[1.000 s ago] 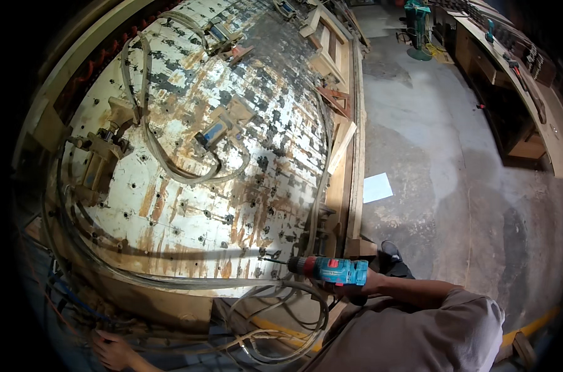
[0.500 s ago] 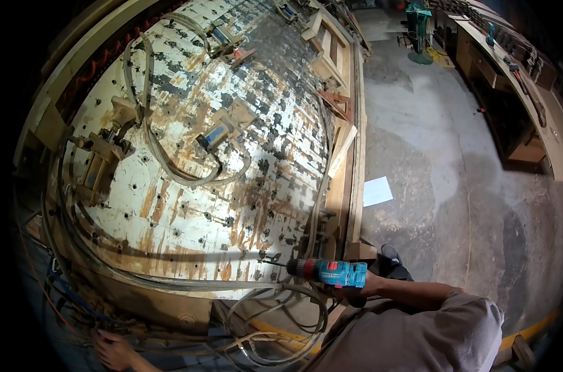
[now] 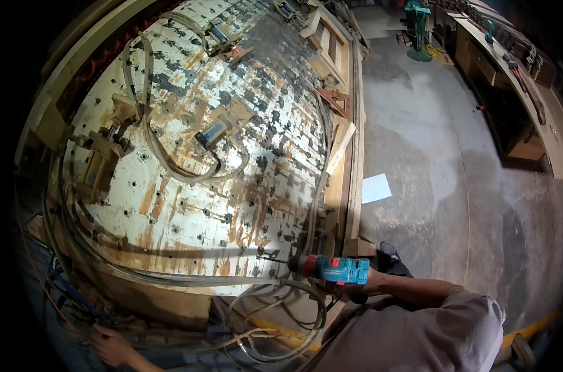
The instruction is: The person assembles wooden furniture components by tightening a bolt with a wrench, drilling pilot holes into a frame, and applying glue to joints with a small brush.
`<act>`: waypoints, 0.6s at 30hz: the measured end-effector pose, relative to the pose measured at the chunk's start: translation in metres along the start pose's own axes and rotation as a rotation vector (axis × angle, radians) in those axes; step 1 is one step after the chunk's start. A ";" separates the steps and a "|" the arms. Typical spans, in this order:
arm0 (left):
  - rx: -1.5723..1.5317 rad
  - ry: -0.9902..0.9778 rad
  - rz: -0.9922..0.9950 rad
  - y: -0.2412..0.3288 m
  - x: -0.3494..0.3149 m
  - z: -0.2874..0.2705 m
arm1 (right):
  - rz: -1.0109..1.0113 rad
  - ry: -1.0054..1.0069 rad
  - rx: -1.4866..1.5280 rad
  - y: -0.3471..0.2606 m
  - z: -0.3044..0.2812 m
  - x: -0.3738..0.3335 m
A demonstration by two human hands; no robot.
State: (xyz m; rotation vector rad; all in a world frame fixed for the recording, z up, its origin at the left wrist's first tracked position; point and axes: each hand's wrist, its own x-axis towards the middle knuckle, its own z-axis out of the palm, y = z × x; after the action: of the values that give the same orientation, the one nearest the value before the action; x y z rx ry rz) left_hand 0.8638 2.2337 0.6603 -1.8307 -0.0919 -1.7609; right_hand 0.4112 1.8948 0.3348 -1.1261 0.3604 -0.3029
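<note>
Workshop light falls hard on a broad, rust-streaked white surface [image 3: 188,197], chipped to black and dotted with holes, and grey concrete floor [image 3: 430,204] spreads out to its right. Now to the right hand [image 3: 373,282]: it's closed around a teal-and-black cordless drill [image 3: 334,270], down at the near-right corner. Its long dark bit [image 3: 272,260] points left across the white surface; whether the tip touches, I can't tell. Over at lower left, the left hand [image 3: 111,347] is down in shadow near a thin blue hose [image 3: 78,302]; gripping anything? Can't say from here. Edges: grey hoses [image 3: 195,281] crowd the near side and loop below the drill, while a pale wooden beam [image 3: 356,173] lines the right. Widest room for moving is the concrete, between that beam and a long wooden surface [image 3: 562,152]. Count them: one drill, two hands, one white paper sheet [image 3: 376,188] on the floor, one rusty-red triangular bracket [image 3: 336,102] beside the beam, at least three blue-bodied clamps [image 3: 213,131]. And the drill? Teal casing, black-and-red chuck end, bright red patches catching the light.
</note>
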 end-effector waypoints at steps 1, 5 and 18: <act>-0.009 0.076 0.037 -0.002 0.002 0.004 | 0.012 -0.025 0.029 0.002 -0.001 -0.001; -0.005 0.126 0.079 -0.005 -0.002 0.007 | -0.193 -0.066 0.139 0.012 -0.005 -0.002; -0.055 0.156 0.086 0.002 -0.014 -0.021 | -0.216 -0.047 0.163 0.025 -0.010 -0.013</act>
State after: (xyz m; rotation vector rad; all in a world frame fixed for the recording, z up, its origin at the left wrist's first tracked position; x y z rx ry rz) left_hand 0.8442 2.2272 0.6452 -1.7015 0.0957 -1.8548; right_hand 0.3960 1.9021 0.3093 -1.0113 0.1684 -0.4864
